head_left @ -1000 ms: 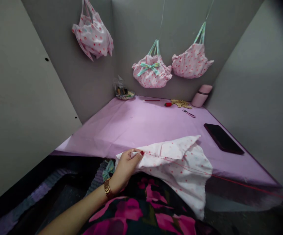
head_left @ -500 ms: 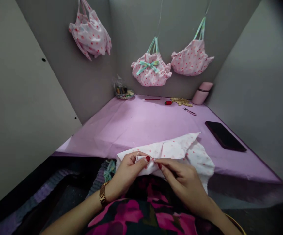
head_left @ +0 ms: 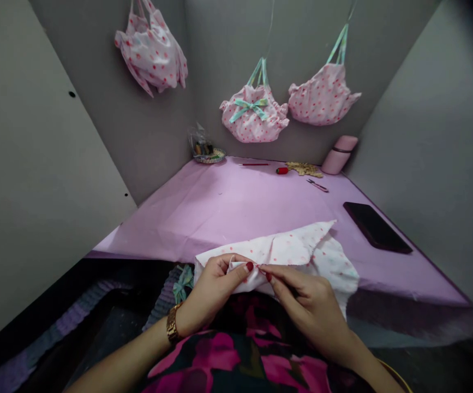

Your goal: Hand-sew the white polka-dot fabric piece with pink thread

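Observation:
A piece of white fabric with small red dots [head_left: 289,248] lies over the near edge of the table and hangs down toward my lap. My left hand [head_left: 222,281] is closed on a fold of it, thumb on top and fingers beneath. Close beside that thumb, my right hand [head_left: 307,300] pinches thumb and forefinger together at the fabric's folded edge. Whatever sits between those right fingertips is too small to make out. The two sets of fingertips are nearly touching.
A dark phone [head_left: 377,226] lies on the purple tablecloth [head_left: 171,213] at right. Farther back are thread snips [head_left: 317,185], a red thread spool [head_left: 282,171], a thin red stick [head_left: 255,164], a pink bottle [head_left: 340,155] and a small basket [head_left: 210,157]. Dotted cloth pieces [head_left: 255,123] hang above.
The camera view has tilted very slightly. Both hands hold nearly the same place on the fabric, with only a tiny shift of the fingertips.

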Available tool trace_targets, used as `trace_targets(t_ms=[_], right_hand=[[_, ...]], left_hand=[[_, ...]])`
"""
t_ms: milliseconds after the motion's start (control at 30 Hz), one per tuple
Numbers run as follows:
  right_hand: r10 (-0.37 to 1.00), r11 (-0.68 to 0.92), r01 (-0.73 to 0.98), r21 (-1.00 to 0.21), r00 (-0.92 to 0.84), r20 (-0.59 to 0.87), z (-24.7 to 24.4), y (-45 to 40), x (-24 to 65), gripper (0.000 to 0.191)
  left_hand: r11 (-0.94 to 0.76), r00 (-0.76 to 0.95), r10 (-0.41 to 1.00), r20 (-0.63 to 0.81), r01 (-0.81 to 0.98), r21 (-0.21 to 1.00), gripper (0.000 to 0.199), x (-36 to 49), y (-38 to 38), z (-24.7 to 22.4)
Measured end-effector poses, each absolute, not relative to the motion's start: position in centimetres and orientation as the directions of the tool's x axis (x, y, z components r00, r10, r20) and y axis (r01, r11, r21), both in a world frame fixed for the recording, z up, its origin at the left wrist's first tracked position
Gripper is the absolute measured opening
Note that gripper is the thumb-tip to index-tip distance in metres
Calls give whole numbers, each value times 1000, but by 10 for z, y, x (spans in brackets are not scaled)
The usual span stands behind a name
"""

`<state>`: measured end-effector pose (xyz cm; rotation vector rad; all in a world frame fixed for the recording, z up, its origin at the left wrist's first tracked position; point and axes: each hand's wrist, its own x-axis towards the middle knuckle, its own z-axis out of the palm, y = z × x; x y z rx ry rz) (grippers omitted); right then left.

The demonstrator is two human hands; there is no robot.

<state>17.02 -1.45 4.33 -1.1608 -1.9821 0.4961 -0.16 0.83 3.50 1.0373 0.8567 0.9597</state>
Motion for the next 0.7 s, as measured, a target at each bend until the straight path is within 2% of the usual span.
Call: trace_targets(t_ms=[400, 567, 700], right_hand=[[888, 460, 553, -695, -279, 366, 44, -17, 169, 25], [927, 372, 538, -757, -265, 267, 45, -17, 168, 34], [933, 340, 488, -804, -281, 224, 46, -17, 167, 28]], left_hand=[[164, 339, 937, -87, -206, 965, 20, -2, 8, 33], [111, 333, 941, -52, -159, 981, 20, -3, 8, 33], [43, 325, 946, -10, -94, 995, 21, -4, 8, 32]])
